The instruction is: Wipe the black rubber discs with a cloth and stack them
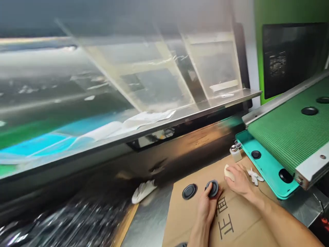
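My left hand [207,200] is closed round a round black disc [213,188], with the thumb across its face, just above the cardboard sheet [177,212]. To its left a second black disc [189,191] lies flat on the cardboard. My right hand [238,180] pinches a pale cream pad [228,172], perhaps a sponge, whose far side the fingers hide. Beyond that hand stands a small white bottle with a metal top [235,153]. White crumpled pieces [255,176] lie beside its fingers.
On the right, a green conveyor belt [288,127] carries black discs [309,110] above a turquoise tray [279,192] that holds more discs. A metal machine ledge [205,106] crosses ahead. A white cloth item [144,192] and blurred dark parts [74,212] are at lower left.
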A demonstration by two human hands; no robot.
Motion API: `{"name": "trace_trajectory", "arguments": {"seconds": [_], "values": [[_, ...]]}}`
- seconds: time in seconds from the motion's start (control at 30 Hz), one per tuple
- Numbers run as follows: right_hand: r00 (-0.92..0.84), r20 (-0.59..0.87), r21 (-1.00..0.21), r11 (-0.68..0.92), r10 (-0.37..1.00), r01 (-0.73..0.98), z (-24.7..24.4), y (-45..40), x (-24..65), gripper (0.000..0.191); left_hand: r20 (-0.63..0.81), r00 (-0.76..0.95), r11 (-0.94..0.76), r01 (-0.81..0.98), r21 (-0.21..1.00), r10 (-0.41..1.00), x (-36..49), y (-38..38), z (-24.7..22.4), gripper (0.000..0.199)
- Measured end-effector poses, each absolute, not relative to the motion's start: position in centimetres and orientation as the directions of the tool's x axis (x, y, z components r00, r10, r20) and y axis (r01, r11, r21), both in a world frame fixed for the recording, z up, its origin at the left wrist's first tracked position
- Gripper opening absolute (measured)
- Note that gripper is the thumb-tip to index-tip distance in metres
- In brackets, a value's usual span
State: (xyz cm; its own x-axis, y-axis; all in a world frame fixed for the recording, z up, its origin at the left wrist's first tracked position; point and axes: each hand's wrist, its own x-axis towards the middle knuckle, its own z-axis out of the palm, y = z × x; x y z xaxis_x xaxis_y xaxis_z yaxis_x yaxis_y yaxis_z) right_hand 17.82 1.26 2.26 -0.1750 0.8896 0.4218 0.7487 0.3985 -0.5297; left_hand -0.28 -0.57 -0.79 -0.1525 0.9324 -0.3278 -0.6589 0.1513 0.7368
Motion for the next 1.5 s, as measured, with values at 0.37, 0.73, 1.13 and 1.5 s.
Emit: {"name": "trace_trajectory", "arguments": {"seconds": [0.37,0.73,1.13,1.5], "values": [[-0.431,0.445,-0.409,0.606,0.785,0.682,0.4,-1.1,13.5,0.029,-0.258,0.193,0.299,-0.826,0.479,0.947,0.8,-0.1,-0.6,0.041],[-0.444,0.465,-0.196,0.578,0.766,0.792,0.2,-0.1,11.6,0.037,-0.287,0.152,0.267,-0.867,0.42,0.946,0.2,1.1,-0.7,0.036],[-0.188,0.592,-0.561,0.568,0.784,0.601,1.8,0.4,13.7,0.041,-0.231,0.063,0.16,-0.889,0.43,0.971,0.2,1.4,-0.6,0.031],[-0.355,0.227,-0.752,0.395,0.907,0.528,2.6,1.0,14.8,0.039,-0.192,0.038,0.132,-0.854,0.503,0.981,0.5,0.9,-0.2,0.033]]}}
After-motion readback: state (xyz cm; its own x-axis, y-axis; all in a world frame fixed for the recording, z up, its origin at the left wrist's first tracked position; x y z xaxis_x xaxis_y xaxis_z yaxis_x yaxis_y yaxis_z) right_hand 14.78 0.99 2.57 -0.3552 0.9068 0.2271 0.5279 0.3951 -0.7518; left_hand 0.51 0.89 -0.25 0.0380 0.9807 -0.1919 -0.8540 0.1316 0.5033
